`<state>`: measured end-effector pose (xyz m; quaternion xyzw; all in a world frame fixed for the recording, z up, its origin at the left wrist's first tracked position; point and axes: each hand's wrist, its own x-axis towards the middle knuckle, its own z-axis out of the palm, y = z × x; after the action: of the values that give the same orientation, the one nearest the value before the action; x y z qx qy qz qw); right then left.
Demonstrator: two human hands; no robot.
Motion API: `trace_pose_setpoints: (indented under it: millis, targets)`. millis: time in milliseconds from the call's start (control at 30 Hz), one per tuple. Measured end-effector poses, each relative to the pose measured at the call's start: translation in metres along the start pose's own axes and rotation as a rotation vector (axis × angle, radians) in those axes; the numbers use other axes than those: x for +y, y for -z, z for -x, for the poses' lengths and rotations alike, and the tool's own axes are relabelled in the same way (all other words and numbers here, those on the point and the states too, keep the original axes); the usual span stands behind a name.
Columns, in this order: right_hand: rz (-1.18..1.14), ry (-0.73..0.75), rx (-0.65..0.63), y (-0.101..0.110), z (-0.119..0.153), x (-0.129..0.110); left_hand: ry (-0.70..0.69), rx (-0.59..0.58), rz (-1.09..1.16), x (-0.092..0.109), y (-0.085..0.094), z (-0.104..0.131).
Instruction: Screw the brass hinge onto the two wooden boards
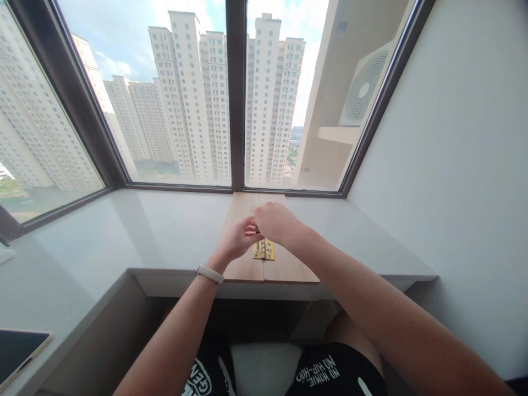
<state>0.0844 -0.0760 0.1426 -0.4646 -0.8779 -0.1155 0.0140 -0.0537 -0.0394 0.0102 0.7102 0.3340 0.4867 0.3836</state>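
Two pale wooden boards point(239, 269) lie side by side on the white sill, their long edges meeting. Across the seam near the front rests a brass-coloured hinge point(264, 250), opened flat, with several small dark marks on its leaves. My right hand point(275, 220) is closed above the boards, just beyond the hinge, its fingertips mostly hidden from me. Close against it, my left hand point(239, 237) has its fingers curled. A small dark piece shows between the two hands, too covered to name. A pale band sits on my left wrist.
The white sill point(173, 231) spreads to both sides, its front edge above my lap. Beyond it stands a dark-framed window point(237, 110). A dark flat device point(20, 352) lies at the lower left. On the right rises a white wall point(466, 137).
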Motion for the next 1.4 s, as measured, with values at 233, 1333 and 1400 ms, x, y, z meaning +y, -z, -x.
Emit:
trace_pose_setpoints:
  millis: [233,1333,1400]
  targets:
    - [-0.090,0.172,0.020,0.000,0.001,0.009,-0.002,-0.097,0.141,0.000,0.009,0.001]
    - [-0.098,0.115,0.038,0.005,0.007,0.001,-0.018,-0.063,0.089,0.001,0.008,0.004]
    - [-0.120,0.162,0.036,0.007,0.009,0.004,-0.013,-0.092,0.125,0.001,0.008,0.003]
